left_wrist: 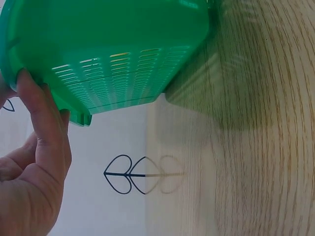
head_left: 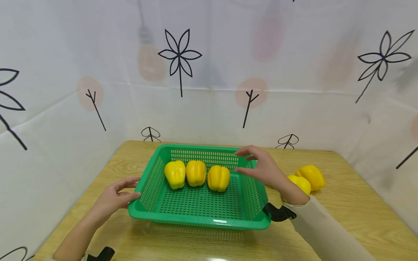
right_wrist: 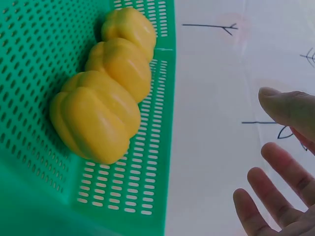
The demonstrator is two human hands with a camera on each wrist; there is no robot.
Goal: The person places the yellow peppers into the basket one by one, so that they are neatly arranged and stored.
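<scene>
Fingers of the R hand [head_left: 261,166] are spread apart w/ nothing betw. them in the head view, over the R end of the green basket [head_left: 199,221], which stands on the wooden table [head_left: 359,203] w/ 3 yellow peppers [head_left: 196,173] in a row inside, while the L hand [head_left: 112,197] grips its L rim & the 2 loose peppers [head_left: 311,177] sit on the table to the R, partly behind the R forearm. L wrist view: L fingers at the rim, above the slotted side. R wrist view: R fingers apart, well clear of the 3 peppers.
</scene>
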